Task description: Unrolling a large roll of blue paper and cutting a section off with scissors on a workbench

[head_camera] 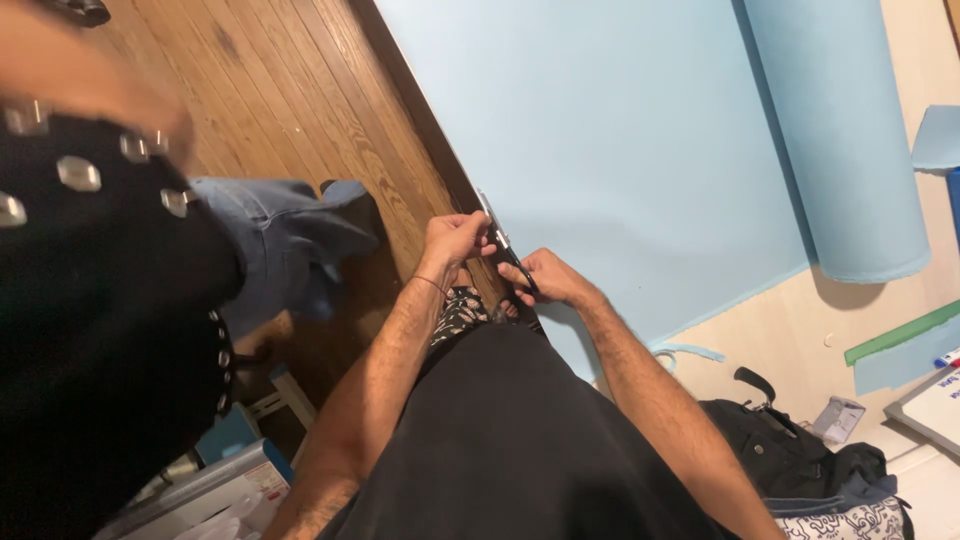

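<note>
My right hand (552, 279) grips the black handles of a pair of scissors (503, 243), whose silver blades point away from me along the edge of a large light blue sheet (610, 140). My left hand (455, 238) pinches at the blades and the sheet's edge just beside them. Both hands are close together at the dark edge of the table (420, 110). Whether the blades are apart I cannot tell.
The sheet's rolled end (845, 130) lies to the right. A black bag (775, 435) and a whiteboard (935, 405) sit at the lower right. Another person in black studded clothing (95, 300) and jeans (275, 240) stands to the left on the wooden floor (290, 90).
</note>
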